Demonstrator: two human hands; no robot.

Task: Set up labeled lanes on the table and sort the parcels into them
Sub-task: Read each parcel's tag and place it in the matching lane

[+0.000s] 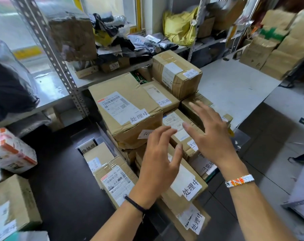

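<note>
Table (60,180): one left hand (158,164), one right hand (213,136)

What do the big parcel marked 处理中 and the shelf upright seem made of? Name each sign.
Parcel: matt brown cardboard, judging by creased, dented edges. Shelf upright: probably grey painted steel, a slotted angle strip with punched holes.

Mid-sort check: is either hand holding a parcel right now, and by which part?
Nothing is held. The left hand and right hand are both open, fingers spread, over the stacked cardboard parcels, gripping none.
</note>
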